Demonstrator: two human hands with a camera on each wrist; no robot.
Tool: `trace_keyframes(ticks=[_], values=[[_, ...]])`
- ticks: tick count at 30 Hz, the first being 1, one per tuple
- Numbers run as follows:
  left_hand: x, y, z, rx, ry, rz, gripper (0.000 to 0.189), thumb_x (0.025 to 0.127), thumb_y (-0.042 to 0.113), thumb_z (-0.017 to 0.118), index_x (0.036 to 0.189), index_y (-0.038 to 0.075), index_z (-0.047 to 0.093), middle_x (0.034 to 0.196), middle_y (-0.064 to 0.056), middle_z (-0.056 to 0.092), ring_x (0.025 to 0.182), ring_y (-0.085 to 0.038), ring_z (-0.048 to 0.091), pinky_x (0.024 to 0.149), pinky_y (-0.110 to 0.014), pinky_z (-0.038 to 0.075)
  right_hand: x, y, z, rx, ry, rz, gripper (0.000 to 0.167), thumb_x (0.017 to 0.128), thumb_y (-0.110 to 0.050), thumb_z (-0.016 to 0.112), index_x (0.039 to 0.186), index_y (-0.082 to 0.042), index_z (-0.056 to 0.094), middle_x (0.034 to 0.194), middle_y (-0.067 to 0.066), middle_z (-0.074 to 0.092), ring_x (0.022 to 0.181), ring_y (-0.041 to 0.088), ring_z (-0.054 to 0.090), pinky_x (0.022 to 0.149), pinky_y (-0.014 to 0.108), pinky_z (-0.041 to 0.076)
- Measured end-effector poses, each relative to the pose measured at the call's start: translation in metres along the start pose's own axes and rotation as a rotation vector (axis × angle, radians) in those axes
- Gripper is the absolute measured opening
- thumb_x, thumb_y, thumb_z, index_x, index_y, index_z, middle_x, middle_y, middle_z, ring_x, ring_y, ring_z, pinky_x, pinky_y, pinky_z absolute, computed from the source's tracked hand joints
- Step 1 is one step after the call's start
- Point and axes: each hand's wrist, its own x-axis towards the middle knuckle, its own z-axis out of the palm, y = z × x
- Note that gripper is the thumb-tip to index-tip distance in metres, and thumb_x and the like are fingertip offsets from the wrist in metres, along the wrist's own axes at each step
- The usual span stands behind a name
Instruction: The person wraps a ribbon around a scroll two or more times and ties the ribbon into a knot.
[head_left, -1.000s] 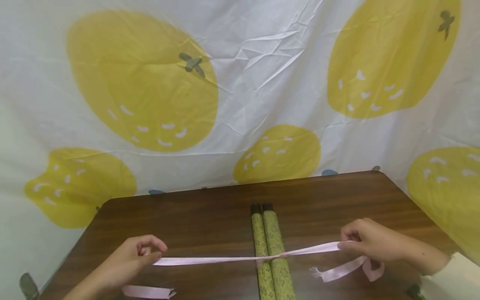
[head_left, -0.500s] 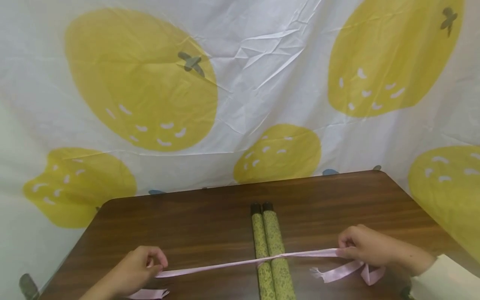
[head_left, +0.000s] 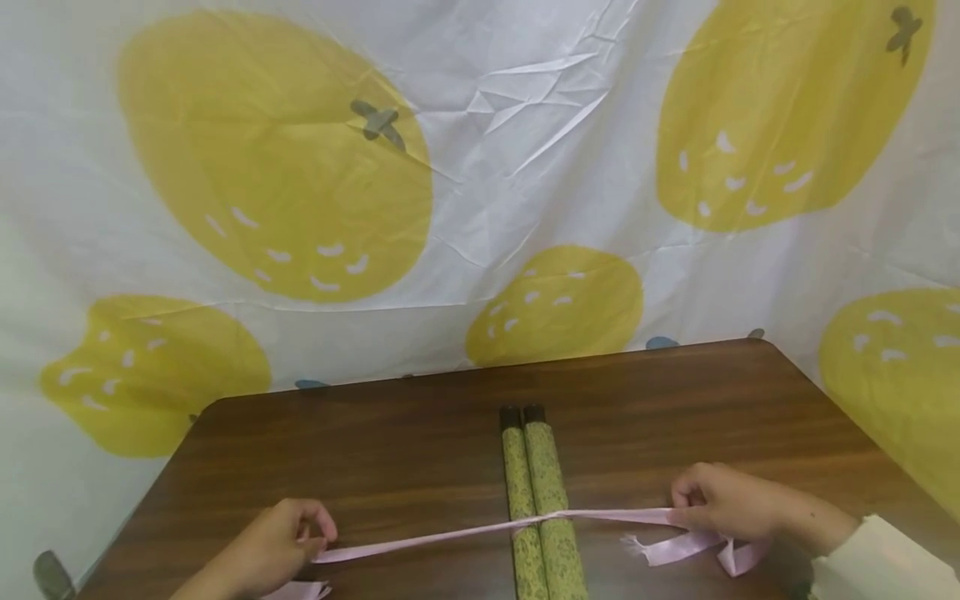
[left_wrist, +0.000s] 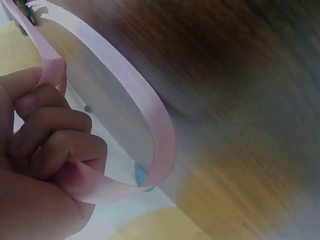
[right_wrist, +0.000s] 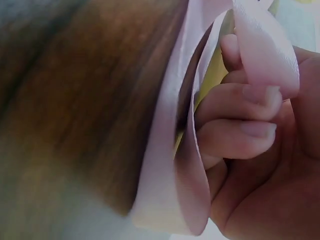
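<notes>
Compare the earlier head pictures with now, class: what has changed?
The left hand and right hand have both moved lower in the head view, lowering the held parts of the pink ribbon. Neither let go; the green rolls stayed put.

No text, label, brand, number or sign can be read in the head view or in either wrist view. The prints on the backdrop cloth (head_left: 480, 167) are pictorial; the fine dark figuring on the two green rolls (head_left: 549, 475) is too small to resolve as characters; the pink ribbon (left_wrist: 163, 140) and brown tabletop (head_left: 375, 450) bear no legible marks.
</notes>
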Motion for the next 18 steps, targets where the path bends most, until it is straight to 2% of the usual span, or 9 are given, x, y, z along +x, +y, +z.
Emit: trace_keyframes(ticks=[4, 9, 12, 14, 18], values=[[0.001, 0.002, 0.003, 0.058, 0.04, -0.032, 0.008, 0.086, 0.009, 0.069, 0.087, 0.016, 0.066, 0.059, 0.004, 0.044, 0.05, -0.006, 0.04, 0.045, -0.022, 0.034, -0.001, 0.005, 0.004, 0.026, 0.02, -0.014, 0.028, 0.096, -0.025, 0.066, 0.071, -0.012, 0.062, 0.063, -0.018, 0.045, 0.055, -0.005, 0.042, 0.047, 0.017, 0.035], [0.004, 0.012, 0.004, 0.141, 0.112, -0.107, 0.007, 0.087, 0.016, 0.072, 0.088, 0.02, 0.066, 0.063, 0.004, 0.05, 0.054, -0.009, 0.043, 0.049, -0.025, 0.035, -0.003, 0.007, 0.004, 0.077, 0.013, 0.029, 0.028, 0.095, -0.026, 0.067, 0.072, -0.011, 0.062, 0.062, -0.017, 0.046, 0.051, -0.005, 0.04, 0.042, 0.015, 0.032], [0.009, 0.024, 0.005, 0.197, 0.155, -0.094, 0.007, 0.086, 0.02, 0.074, 0.086, 0.022, 0.067, 0.071, 0.007, 0.059, 0.063, -0.009, 0.05, 0.057, -0.03, 0.042, -0.002, 0.007, 0.005, 0.085, 0.012, 0.046, 0.029, 0.094, -0.027, 0.068, 0.071, -0.01, 0.061, 0.062, -0.016, 0.046, 0.049, -0.005, 0.039, 0.042, 0.012, 0.03], [0.013, 0.035, 0.007, 0.246, 0.174, -0.051, 0.008, 0.086, 0.021, 0.075, 0.085, 0.024, 0.068, 0.076, 0.01, 0.063, 0.068, -0.009, 0.053, 0.066, -0.038, 0.047, -0.001, 0.007, 0.005, 0.068, 0.023, 0.049, 0.03, 0.093, -0.027, 0.069, 0.07, -0.011, 0.06, 0.062, -0.016, 0.045, 0.05, -0.005, 0.039, 0.043, 0.012, 0.029], [0.02, 0.06, 0.016, 0.318, 0.199, 0.014, 0.011, 0.083, 0.024, 0.078, 0.084, 0.028, 0.068, 0.082, 0.013, 0.065, 0.076, -0.006, 0.059, 0.081, -0.055, 0.046, 0.0, 0.006, 0.007, 0.023, 0.033, 0.033, 0.031, 0.093, -0.028, 0.07, 0.069, -0.012, 0.058, 0.062, -0.018, 0.044, 0.053, -0.004, 0.04, 0.045, 0.016, 0.031]])
